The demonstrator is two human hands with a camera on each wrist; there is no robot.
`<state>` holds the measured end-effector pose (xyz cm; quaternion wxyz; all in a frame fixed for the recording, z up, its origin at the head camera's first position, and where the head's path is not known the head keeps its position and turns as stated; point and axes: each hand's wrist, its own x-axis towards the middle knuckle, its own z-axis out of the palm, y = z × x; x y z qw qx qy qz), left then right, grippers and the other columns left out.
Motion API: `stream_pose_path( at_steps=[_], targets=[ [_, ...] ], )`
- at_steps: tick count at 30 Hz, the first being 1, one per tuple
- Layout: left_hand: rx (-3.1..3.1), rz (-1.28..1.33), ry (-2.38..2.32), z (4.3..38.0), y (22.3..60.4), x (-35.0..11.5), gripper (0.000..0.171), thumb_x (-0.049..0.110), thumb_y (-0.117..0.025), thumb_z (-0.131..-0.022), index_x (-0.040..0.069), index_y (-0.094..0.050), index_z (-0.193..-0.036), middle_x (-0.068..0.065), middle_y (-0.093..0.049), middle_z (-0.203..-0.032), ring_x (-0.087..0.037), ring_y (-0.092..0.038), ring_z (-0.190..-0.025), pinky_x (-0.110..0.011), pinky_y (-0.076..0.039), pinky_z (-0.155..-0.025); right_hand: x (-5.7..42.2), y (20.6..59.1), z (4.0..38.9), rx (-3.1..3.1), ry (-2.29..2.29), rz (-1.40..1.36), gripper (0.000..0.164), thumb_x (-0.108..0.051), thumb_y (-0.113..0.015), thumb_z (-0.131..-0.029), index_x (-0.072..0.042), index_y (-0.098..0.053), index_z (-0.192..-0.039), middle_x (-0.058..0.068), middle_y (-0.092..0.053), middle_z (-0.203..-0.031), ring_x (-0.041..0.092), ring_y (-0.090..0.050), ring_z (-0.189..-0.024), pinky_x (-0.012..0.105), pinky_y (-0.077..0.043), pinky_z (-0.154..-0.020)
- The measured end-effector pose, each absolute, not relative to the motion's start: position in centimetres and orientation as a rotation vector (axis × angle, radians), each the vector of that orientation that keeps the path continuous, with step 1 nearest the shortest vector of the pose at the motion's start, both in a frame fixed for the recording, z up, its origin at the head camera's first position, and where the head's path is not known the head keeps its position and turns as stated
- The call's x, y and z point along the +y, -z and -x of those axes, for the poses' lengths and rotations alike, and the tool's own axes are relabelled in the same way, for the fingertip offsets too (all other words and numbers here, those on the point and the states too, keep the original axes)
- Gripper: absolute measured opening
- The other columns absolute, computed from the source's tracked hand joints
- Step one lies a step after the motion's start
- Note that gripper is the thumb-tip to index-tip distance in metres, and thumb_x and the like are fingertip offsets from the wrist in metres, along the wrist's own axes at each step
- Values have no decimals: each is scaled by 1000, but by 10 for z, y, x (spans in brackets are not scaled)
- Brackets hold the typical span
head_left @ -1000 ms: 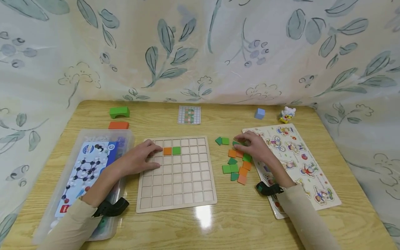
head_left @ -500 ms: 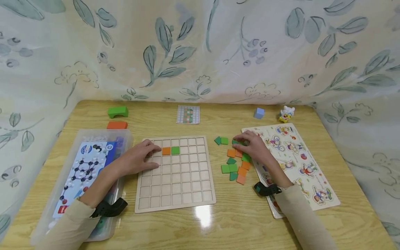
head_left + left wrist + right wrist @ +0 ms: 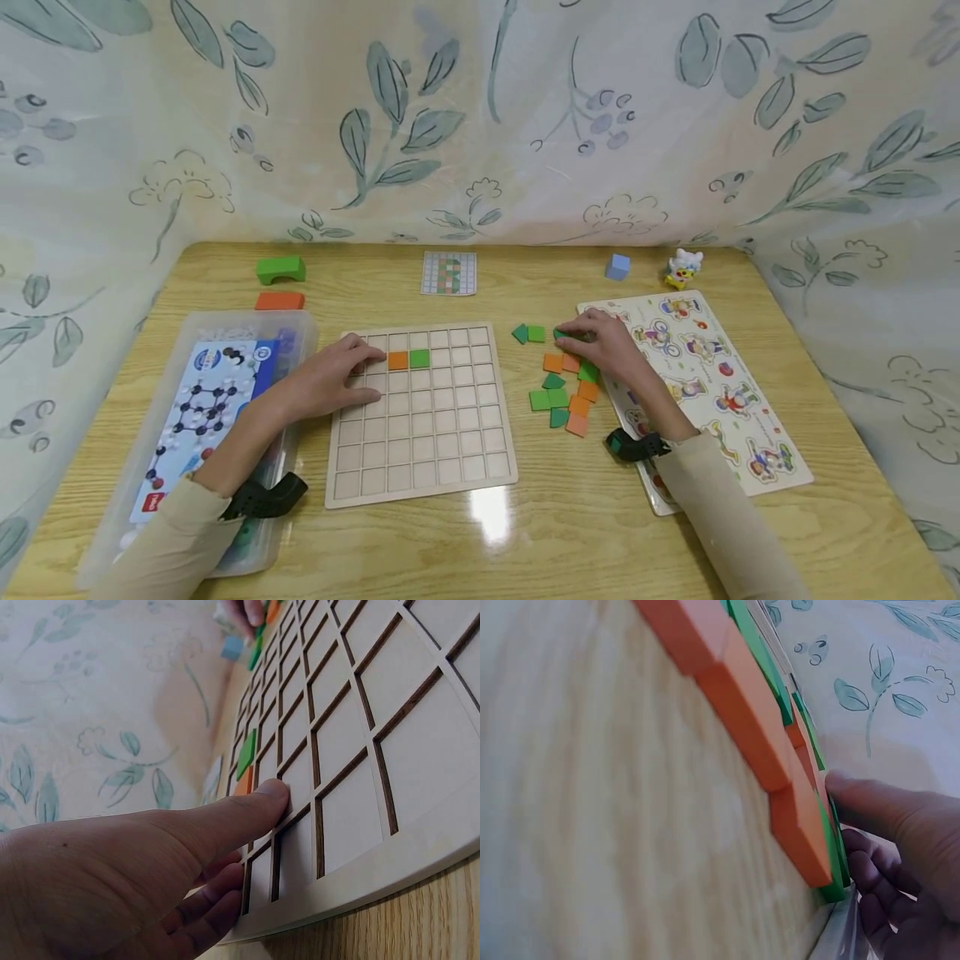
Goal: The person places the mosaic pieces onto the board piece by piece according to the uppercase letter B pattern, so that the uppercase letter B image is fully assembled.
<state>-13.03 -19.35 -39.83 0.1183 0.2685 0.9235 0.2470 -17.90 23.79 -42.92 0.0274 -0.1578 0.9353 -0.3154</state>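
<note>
Board (image 3: 426, 450) of pale wood, ruled into square cells, lower centre of the frame; one orange tile (image 3: 397, 360) and one green tile (image 3: 419, 358) seated side by side near its upper left. Left hand (image 3: 330, 379): fingers spread and relaxed, thumb on the grid, covering some upper-left cells. Loose tiles (image 3: 539, 401), orange, green and dark green, square and shaped, right of the board, some touching. Right hand (image 3: 611, 346): thumb and forefinger about a dark green piece (image 3: 559, 333) at the top of this group; whether they pinch it, cannot tell. Picture board (image 3: 705, 417) with figures, right of frame, just beside the tiles, partly covered by the right hand and forearm. Translucent box (image 3: 307, 330) with a printed molecule sheet (image 3: 202, 408), lower left, crossed by the left forearm. Black bands (image 3: 264, 497), one at each wrist. Green arch block (image 3: 281, 269) and orange-red block (image 3: 280, 301), beyond the box. Small pattern card (image 3: 449, 273), above the board. Blue cube (image 3: 618, 267) and toy figure (image 3: 683, 268), beyond the picture board. Wood-grain table (image 3: 390, 550) under all; leaf-patterned cloth (image 3: 300, 125) behind.
</note>
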Motion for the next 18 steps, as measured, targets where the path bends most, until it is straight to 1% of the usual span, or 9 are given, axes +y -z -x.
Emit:
stream_pose_path(
  at_steps=[5,9,13,18],
  targets=[
    [2702,-784,-723,131,399,-193,50,24,-75,-84,4,-60,-128,-6,-54,-104,-15,-47,-88,-30,-41,-76,236,426,180,2874,948,438,34,-29,-73,-87,-11,-73,-114,9,-61,-99,21,-47,-83,33,-37,-72],
    [2701,-770,-718,131,399,-194,50,24,-75,-84,4,-60,-128,-5,-54,-103,-15,-46,-88,-30,-40,-76,236,426,181,2876,910,462,36,-28,-74,-86,-9,-72,-116,11,-62,-101,23,-51,-88,34,-40,-76],
    [2700,-772,-713,130,398,-194,50,25,-75,-85,5,-60,-128,-5,-54,-104,-15,-47,-88,-29,-41,-75,234,426,182,2878,891,494,35,-24,-75,-85,-7,-71,-116,13,-64,-101,25,-56,-93,39,-44,-80],
    [2702,-764,-722,130,398,-194,50,26,-75,-85,5,-59,-128,-6,-54,-106,-15,-47,-88,-29,-41,-75,233,426,182,2877,903,507,32,-22,-74,-86,-7,-71,-114,13,-64,-100,27,-58,-94,44,-47,-83]
  ],
)
